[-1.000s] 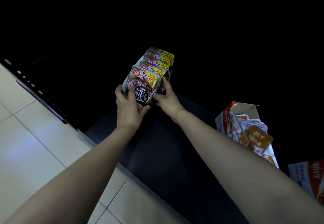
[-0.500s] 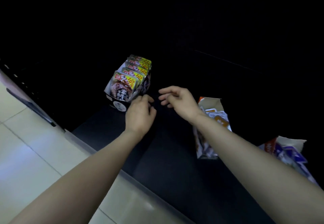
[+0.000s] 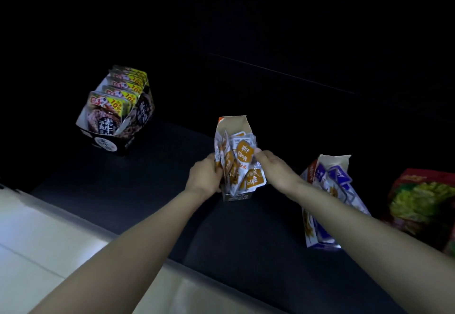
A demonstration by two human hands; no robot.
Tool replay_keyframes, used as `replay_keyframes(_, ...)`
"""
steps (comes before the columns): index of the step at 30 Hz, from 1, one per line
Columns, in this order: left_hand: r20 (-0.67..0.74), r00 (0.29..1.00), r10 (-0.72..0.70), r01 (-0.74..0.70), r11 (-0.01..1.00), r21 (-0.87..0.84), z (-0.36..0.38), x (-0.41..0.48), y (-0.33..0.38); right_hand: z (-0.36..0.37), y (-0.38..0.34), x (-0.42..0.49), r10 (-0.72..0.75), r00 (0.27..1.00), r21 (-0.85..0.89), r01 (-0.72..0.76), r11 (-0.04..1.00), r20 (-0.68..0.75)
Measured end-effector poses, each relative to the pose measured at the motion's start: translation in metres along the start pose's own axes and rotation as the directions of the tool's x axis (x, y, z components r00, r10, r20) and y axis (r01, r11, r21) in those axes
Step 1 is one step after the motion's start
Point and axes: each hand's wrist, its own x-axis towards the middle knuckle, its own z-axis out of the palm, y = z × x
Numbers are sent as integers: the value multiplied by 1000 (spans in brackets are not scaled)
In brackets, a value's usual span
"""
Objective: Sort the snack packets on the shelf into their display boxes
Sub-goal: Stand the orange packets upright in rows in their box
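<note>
Orange packets (image 3: pixel 242 166) lean jumbled in their orange display box (image 3: pixel 234 123), mid shelf, toward the near edge.

Head view, the only one:
- The left hand (image 3: pixel 205 176) grips the box's left side, fingers curled round the wall and the outer packets.
- The right hand (image 3: pixel 273 168) holds the right side of the bunch, thumb pressed on the front packet. Its other fingers are hidden behind, so I read it as a pinch, not certain.

Progress, judged:
- The black display box (image 3: pixel 144 112) at far left holds yellow-topped packets (image 3: pixel 112 102) standing in a tidy row. It looks done.
- The orange box has its packets in but crooked, some hanging over the near lip. Straightening looks under way.
- The purple packets (image 3: pixel 337 173) at right sit loose and uneven in a torn-open box (image 3: pixel 311 232), partly behind the right forearm. They look left to do.
- A red-and-green bag (image 3: pixel 423 200) at far right is cut off by the frame, so I cannot tell if it has a box.
- Call it roughly a third done.

Surface and room:
- The shelf (image 3: pixel 147 190) is dark, matte and low, with a pale front strip (image 3: pixel 98 230).
- Light floor tiles (image 3: pixel 37 252) show at near left.
- Lighting is very dim and the far part of the shelf is black, nothing readable there.
</note>
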Motion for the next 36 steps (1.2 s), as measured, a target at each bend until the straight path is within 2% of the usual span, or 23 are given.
replay_keyframes(2, -23, 1000, 18, -16, 993, 115, -8, -2, -5, 6, -2, -3, -15, 1000, 39, 14, 999, 13)
replay_keyframes(5, 19, 1000, 5, -8, 989, 150, -23, -14, -16, 12, -8, -11, -20, 988, 23, 16, 1000, 156)
replay_keyframes(7, 43, 999, 3, -8, 992, 129, -32, -27, -23, 13, -11, -14, -30, 976, -7, 32, 999, 216)
replay_keyframes(10, 73, 997, 5, -7, 1000, 25, -42, -41, -27, 12, -11, -10, -67, 975, -57, 80, 995, 211)
replay_keyframes(13, 34, 999, -1, 3, 998, -65, -51, -49, -30, 17, -7, -9, -81, 972, -29, 90, 996, 219)
replay_keyframes(15, 23, 1000, 19, -17, 998, -65, -54, -52, -35, 20, -6, -12, -83, 964, -6, 88, 996, 252)
replay_keyframes(18, -78, 995, 58, -53, 997, 63, -57, -55, -40, 20, -5, -14, -100, 953, -42, 117, 992, 286)
replay_keyframes(20, -194, 977, 88, -58, 986, 158, -57, -58, -42, 19, -4, -16, -181, 966, -73, 197, 978, 186)
replay_keyframes(21, -234, 966, 115, -77, 983, 164, -57, -60, -41, 18, -2, -17, -277, 954, -72, 286, 956, 111)
replay_keyframes(22, -251, 957, 148, -112, 982, 153, -55, -62, -39, 15, -1, -19, -401, 914, -79, 405, 911, 64)
replay_keyframes(23, -238, 954, 182, -152, 979, 137, -54, -64, -37, 10, -1, -22, -524, 848, -124, 530, 839, 76)
replay_keyframes(24, -202, 958, 205, -184, 976, 118, -51, -66, -36, 7, 1, -24, -609, 778, -200, 629, 752, 155)
replay_keyframes(25, -167, 962, 218, -203, 974, 106, -49, -67, -36, 5, 2, -27, -624, 735, -311, 678, 666, 266)
replay_keyframes(27, -152, 961, 231, -215, 970, 115, -46, -67, -40, 9, 5, -32, -565, 691, -507, 719, 475, 450)
replay_keyframes(29, -168, 959, 228, -215, 972, 92, -46, -66, -44, 20, 9, -31, -586, 647, -559, 747, 360, 488)
replay_keyframes(32, -177, 956, 233, -231, 972, 34, -45, -66, -48, 26, 6, -25, -710, 583, -523, 778, 347, 396)
replay_keyframes(34, -178, 956, 232, -233, 972, 15, -45, -67, -49, 24, 2, -18, -745, 577, -490, 782, 386, 335)
replay_keyframes(36, -171, 957, 233, -234, 972, 15, -45, -67, -49, 26, -1, -15, -736, 583, -469, 786, 403, 345)
